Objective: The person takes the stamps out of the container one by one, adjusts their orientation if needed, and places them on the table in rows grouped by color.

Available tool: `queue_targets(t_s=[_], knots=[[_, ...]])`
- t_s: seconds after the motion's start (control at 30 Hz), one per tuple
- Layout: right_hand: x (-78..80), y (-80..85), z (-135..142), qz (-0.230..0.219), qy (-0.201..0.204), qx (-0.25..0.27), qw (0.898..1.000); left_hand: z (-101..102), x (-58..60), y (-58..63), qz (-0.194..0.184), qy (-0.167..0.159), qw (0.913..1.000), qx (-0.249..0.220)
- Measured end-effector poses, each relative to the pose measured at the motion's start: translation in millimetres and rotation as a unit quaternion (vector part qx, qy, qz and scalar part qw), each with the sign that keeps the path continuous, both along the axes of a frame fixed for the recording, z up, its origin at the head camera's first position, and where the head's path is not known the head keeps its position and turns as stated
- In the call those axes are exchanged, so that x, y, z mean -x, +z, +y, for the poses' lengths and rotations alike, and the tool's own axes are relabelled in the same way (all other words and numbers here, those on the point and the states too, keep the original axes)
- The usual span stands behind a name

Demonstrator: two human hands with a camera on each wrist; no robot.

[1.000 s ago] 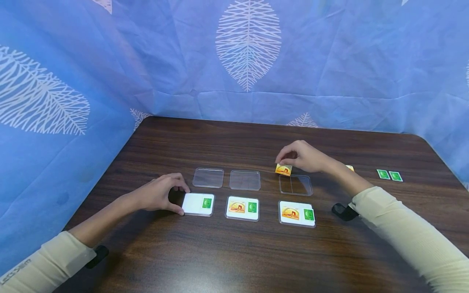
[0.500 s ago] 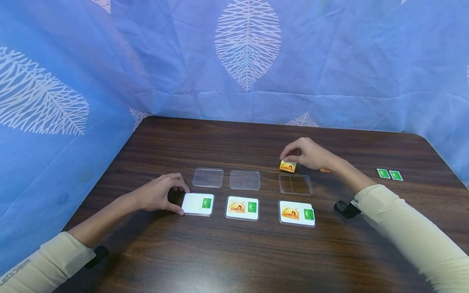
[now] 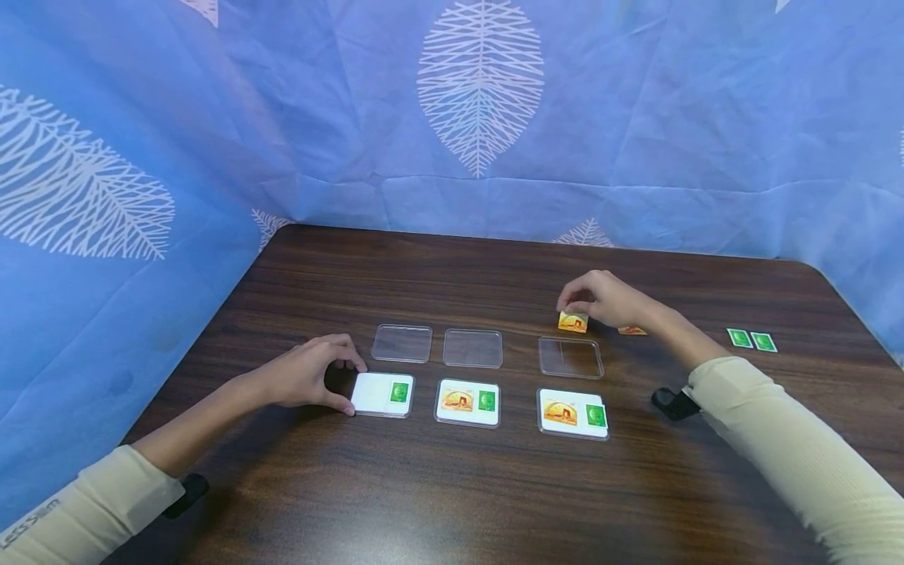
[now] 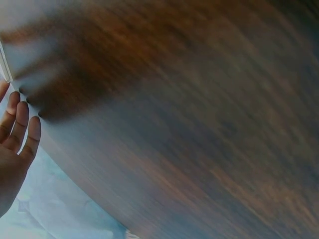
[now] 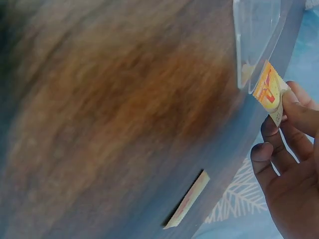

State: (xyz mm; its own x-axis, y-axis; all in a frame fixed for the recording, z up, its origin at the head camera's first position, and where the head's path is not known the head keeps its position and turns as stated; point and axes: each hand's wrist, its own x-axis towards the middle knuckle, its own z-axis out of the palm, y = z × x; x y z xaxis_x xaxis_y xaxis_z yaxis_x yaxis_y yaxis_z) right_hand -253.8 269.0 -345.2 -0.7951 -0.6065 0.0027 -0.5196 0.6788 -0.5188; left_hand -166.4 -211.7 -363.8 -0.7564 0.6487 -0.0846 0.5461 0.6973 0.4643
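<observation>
My right hand [image 3: 600,298] pinches a yellow-orange postage stamp [image 3: 574,322] between thumb and fingertip, just behind the right-hand clear lid [image 3: 570,358]. The right wrist view shows that stamp [image 5: 270,93] tilted, with a jagged edge. My left hand [image 3: 307,373] holds the left ends of a clear case [image 3: 370,395], thumb at the near corner and a fingertip at the far one. Inside is a white card with one green stamp [image 3: 399,391] on its right. The left wrist view catches only part of the hand [image 4: 15,159] and a sliver of the case.
Two more cases, a middle one [image 3: 468,419] and a right one [image 3: 572,433], hold cards bearing an orange and a green stamp. Clear lids [image 3: 401,344] lie behind. Another orange stamp [image 3: 632,330] is partly behind my right wrist; two green stamps [image 3: 752,339] lie farther right.
My right hand has drawn back to the right with the orange stamp, from above the lid's left corner to behind the lid. My left hand keeps its place.
</observation>
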Motion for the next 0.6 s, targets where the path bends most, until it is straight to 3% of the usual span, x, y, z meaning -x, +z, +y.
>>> queue_targets(t_s=[0.6], knots=[[0.1,-4.1,13.5,0.001,-0.023,-0.053,0.998,1.8,-2.4,3.3,0.002,-0.001,1.0,0.004]])
